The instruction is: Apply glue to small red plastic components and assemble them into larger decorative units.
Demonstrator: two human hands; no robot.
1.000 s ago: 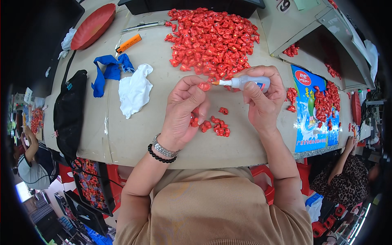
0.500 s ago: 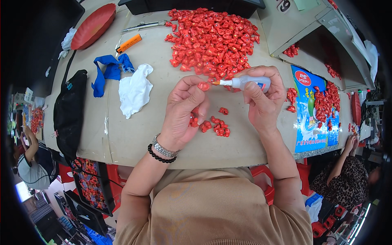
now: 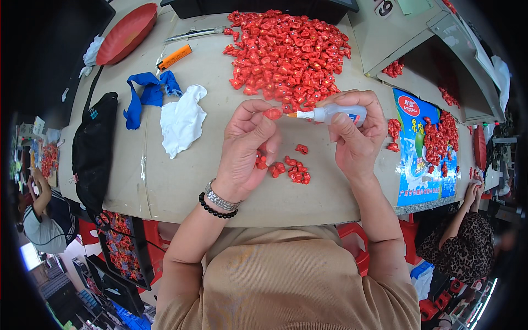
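Between thumb and forefinger my left hand (image 3: 246,144) pinches a small red plastic piece (image 3: 272,114). Another red piece (image 3: 260,161) shows under its curled lower fingers. My right hand (image 3: 357,129) is closed round a small clear squeeze glue bottle (image 3: 336,114) lying on its side in the grip. The bottle's white neck and orange-brown tip point left, right beside the held piece; whether they touch I cannot tell. Below the hands lie several loose red pieces (image 3: 297,171). Just beyond them spreads a large heap of similar red pieces (image 3: 286,55).
To the left are a white cloth (image 3: 181,121), a blue cloth strip (image 3: 144,99), an orange box (image 3: 174,57), a black bag (image 3: 94,151) and a red dish (image 3: 127,34). A metal tool (image 3: 195,34) lies behind. At right, red pieces cover a blue printed sheet (image 3: 410,165) beside a grey cabinet (image 3: 393,33).
The red piece in my left hand has turned a little and shifted slightly left. The bottle tip sits a touch lower, with both grips unchanged.
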